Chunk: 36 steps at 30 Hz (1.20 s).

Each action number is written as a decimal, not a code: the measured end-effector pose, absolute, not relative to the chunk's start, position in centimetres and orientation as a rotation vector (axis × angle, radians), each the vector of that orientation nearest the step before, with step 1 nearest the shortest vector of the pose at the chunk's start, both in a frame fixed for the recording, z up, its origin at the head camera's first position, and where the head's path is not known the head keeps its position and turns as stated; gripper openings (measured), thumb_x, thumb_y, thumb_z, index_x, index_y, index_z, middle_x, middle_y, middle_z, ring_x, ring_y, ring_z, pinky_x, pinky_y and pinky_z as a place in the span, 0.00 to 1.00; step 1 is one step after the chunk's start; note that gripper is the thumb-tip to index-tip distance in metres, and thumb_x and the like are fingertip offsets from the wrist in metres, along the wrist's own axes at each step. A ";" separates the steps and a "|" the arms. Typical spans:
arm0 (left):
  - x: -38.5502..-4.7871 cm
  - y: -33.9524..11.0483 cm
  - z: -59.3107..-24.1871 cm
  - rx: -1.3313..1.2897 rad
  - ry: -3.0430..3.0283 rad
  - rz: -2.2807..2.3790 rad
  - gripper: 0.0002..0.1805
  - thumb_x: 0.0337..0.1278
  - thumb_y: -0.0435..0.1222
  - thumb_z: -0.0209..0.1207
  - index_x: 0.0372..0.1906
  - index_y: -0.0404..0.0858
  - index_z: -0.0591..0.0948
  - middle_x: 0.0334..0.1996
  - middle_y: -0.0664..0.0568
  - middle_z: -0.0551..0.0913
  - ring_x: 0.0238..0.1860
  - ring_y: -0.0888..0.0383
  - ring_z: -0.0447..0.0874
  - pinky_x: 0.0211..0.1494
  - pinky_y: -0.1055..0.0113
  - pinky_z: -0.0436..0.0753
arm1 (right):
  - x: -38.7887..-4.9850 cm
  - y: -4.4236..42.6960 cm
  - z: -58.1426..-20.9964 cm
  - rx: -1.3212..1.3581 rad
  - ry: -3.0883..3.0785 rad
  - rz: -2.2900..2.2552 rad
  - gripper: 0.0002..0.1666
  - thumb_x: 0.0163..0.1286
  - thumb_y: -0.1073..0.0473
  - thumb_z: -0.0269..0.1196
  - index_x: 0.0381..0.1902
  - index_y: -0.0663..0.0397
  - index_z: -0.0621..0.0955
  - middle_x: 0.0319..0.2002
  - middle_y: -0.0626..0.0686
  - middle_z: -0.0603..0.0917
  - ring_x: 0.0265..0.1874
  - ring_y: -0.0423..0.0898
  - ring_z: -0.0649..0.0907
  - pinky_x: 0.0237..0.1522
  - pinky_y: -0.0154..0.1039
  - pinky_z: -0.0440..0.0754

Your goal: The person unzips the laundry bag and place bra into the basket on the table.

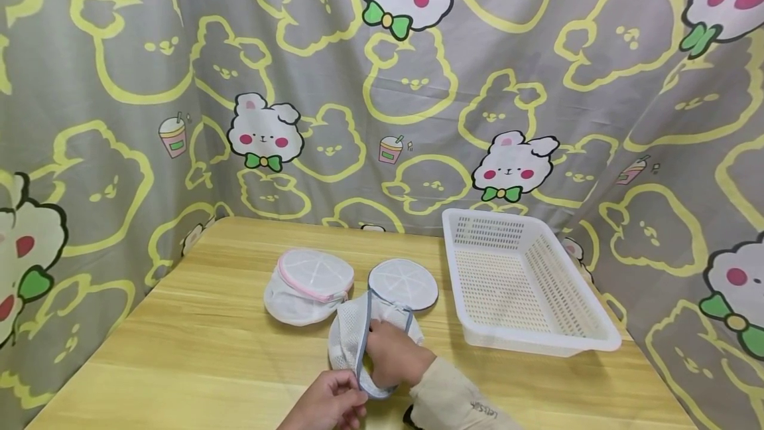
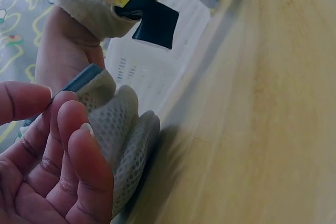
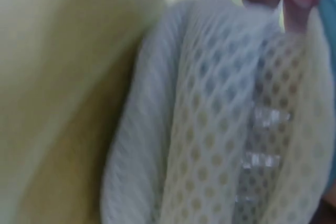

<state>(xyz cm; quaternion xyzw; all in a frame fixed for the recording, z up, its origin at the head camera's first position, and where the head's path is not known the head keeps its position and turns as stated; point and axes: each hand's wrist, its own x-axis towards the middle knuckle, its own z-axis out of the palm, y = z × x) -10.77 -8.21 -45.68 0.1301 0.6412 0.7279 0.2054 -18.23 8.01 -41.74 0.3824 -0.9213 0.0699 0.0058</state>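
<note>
A white mesh laundry bag with a grey-blue zip edge (image 1: pixel 349 337) stands on the table, its round lid (image 1: pixel 403 282) folded back behind it. My left hand (image 1: pixel 328 401) pinches the near rim between thumb and forefinger; the left wrist view shows this hand (image 2: pixel 58 156) at the blue-grey edging. My right hand (image 1: pixel 398 354) reaches down into the opening, and the mesh hides its fingertips. In the right wrist view, the mesh wall (image 3: pixel 205 119) fills the middle, with small clear plastic pieces (image 3: pixel 269 116) in a fold. A second mesh bag with a pink zip (image 1: pixel 310 284) lies left of it.
A white perforated plastic basket (image 1: pixel 540 345) stands at the right of the wooden table (image 1: pixel 197 350). A grey curtain with cartoon figures (image 1: pixel 334 204) hangs around the back and sides. A black strap piece (image 2: pixel 157 22) is at the right sleeve.
</note>
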 end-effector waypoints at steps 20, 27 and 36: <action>-10.8 -8.5 -45.5 0.342 1.783 2.031 0.18 0.61 0.29 0.56 0.34 0.15 0.66 0.22 0.52 0.79 0.20 0.63 0.77 0.24 0.74 0.78 | -18.9 8.5 -41.9 1.217 -2.800 0.396 0.05 0.60 0.60 0.65 0.34 0.54 0.80 0.28 0.46 0.79 0.26 0.37 0.76 0.30 0.30 0.78; -10.8 -8.5 -45.6 0.324 1.803 2.049 0.20 0.65 0.33 0.56 0.35 0.16 0.68 0.23 0.52 0.79 0.20 0.62 0.77 0.23 0.74 0.78 | -18.7 8.6 -41.8 1.209 -2.773 0.391 0.05 0.59 0.60 0.66 0.30 0.53 0.80 0.26 0.45 0.79 0.25 0.36 0.78 0.28 0.30 0.78; -11.0 -8.4 -45.7 0.142 1.974 2.101 0.25 0.73 0.43 0.50 0.32 0.21 0.73 0.21 0.53 0.77 0.18 0.62 0.75 0.19 0.73 0.78 | -17.9 8.2 -41.9 1.225 -2.748 0.243 0.08 0.54 0.59 0.70 0.23 0.50 0.80 0.19 0.42 0.77 0.21 0.35 0.76 0.21 0.29 0.76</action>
